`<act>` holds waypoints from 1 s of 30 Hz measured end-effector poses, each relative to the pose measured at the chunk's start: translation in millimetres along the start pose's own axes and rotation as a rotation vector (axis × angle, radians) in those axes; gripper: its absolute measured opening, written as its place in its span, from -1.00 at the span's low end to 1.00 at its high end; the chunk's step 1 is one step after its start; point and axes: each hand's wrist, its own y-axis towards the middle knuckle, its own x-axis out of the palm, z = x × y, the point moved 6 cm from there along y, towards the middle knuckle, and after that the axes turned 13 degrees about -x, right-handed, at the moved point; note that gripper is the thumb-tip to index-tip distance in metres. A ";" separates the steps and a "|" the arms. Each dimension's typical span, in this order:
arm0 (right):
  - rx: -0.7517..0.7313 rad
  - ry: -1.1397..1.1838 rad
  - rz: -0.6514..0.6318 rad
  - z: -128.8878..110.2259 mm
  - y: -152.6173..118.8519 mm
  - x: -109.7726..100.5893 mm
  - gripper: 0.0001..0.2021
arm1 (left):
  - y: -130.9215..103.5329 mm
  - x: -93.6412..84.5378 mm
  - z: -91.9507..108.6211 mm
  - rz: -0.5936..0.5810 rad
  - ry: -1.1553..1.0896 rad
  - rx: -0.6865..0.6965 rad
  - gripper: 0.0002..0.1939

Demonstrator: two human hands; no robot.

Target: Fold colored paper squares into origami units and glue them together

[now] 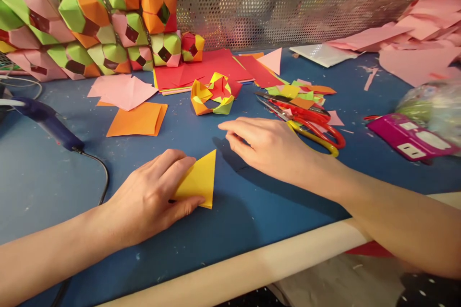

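My left hand is closed on a folded piece of yellow paper, its thumb along the lower edge and its fingers over the upper left side. The paper is near the table's front, and its left part is hidden by the hand. To the right, my right hand hovers over the blue table with its fingers stretched out to the left and nothing in them. Just beyond that hand sits a partly assembled folded-paper ring in yellow, red and green. Scissors with red and yellow handles lie beside its wrist.
Finished paper balls are stacked at the back left by a perforated metal screen. Pink and orange sheets lie in front. A blue glue gun with its cord is left; a magenta box is right.
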 end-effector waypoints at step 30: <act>0.019 0.283 -0.198 -11.9 -3.9 17.2 -0.73 | -3.2 6.4 9.6 -0.039 -0.017 0.107 -0.80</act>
